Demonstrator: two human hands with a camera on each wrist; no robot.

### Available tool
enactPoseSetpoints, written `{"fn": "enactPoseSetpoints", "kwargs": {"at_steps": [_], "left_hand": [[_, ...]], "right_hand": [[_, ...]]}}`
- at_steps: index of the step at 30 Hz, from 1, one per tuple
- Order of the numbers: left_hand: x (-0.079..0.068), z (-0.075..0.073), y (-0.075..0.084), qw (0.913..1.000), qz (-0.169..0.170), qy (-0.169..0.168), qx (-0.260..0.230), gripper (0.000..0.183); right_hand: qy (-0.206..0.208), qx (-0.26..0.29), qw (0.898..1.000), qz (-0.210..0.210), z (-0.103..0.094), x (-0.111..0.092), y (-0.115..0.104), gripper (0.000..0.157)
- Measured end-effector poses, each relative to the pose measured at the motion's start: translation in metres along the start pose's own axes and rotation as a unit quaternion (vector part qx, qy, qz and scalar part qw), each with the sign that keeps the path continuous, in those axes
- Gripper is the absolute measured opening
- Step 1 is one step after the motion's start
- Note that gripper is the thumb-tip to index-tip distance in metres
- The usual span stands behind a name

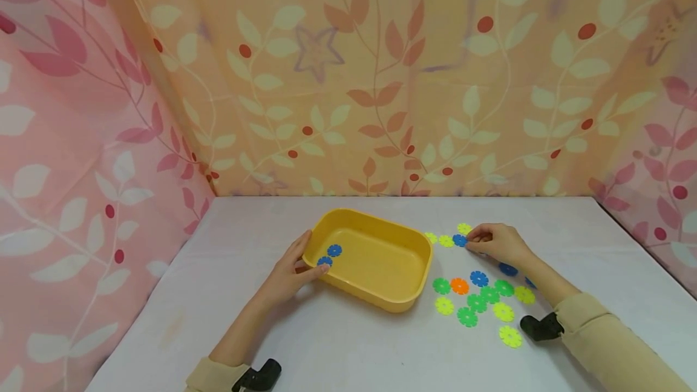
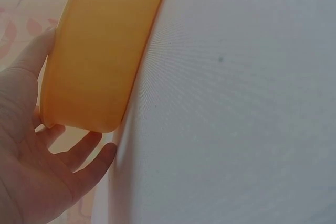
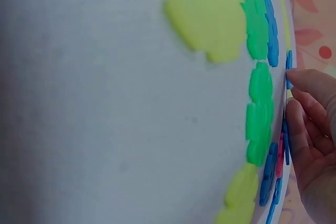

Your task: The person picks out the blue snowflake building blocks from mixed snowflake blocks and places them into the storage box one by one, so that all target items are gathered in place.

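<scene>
My left hand (image 1: 285, 274) grips the near-left corner of a yellow plastic basin (image 1: 381, 301), thumb over the rim and fingers round the outer wall. Inside that corner lie two blue notched discs (image 1: 334, 250), snowflake-shaped building pieces. Beyond the basin's right side, my right hand (image 1: 501, 243) pinches a blue snowflake disc (image 1: 460, 240) at its fingertips, close to the tabletop. Beside it lie yellow snowflake discs (image 1: 446, 241). The right wrist view shows the blue disc (image 3: 289, 66) edge-on at the thumb tip.
Several green snowflake discs (image 1: 476, 303), yellow ones (image 1: 510, 336), an orange one (image 1: 460, 285) and a blue one (image 1: 479, 278) lie right of the basin. More blue discs (image 1: 508, 269) are partly hidden by the right forearm. A patterned curtain (image 1: 376, 77) hangs behind the white table (image 1: 381, 356).
</scene>
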State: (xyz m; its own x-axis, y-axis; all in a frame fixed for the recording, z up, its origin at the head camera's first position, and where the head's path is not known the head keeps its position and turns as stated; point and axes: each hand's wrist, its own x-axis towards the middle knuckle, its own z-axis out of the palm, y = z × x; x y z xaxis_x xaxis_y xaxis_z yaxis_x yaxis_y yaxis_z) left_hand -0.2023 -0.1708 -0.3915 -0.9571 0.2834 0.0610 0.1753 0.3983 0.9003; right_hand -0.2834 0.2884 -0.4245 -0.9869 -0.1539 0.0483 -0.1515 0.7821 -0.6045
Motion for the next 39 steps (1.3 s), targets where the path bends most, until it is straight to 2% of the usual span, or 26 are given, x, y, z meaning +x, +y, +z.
{"fn": "enactPoseSetpoints", "kwargs": {"at_steps": [25, 32, 39], "left_hand": [[0.001, 0.0, 0.0, 0.9998, -0.006, -0.003, -0.017, 0.09], [0.013, 0.003, -0.034, 0.9997, 0.008, 0.017, -0.014, 0.091], [0.012, 0.003, -0.035, 0.9998, 0.006, 0.019, -0.004, 0.091]], "right_hand": [[0.007, -0.03, 0.999, -0.021, 0.0, 0.004, 0.0, 0.024], [0.011, -0.041, 0.999, -0.027, 0.0, 0.004, -0.001, 0.024], [0.007, -0.002, 1.0, -0.01, -0.002, 0.004, -0.007, 0.033]]}}
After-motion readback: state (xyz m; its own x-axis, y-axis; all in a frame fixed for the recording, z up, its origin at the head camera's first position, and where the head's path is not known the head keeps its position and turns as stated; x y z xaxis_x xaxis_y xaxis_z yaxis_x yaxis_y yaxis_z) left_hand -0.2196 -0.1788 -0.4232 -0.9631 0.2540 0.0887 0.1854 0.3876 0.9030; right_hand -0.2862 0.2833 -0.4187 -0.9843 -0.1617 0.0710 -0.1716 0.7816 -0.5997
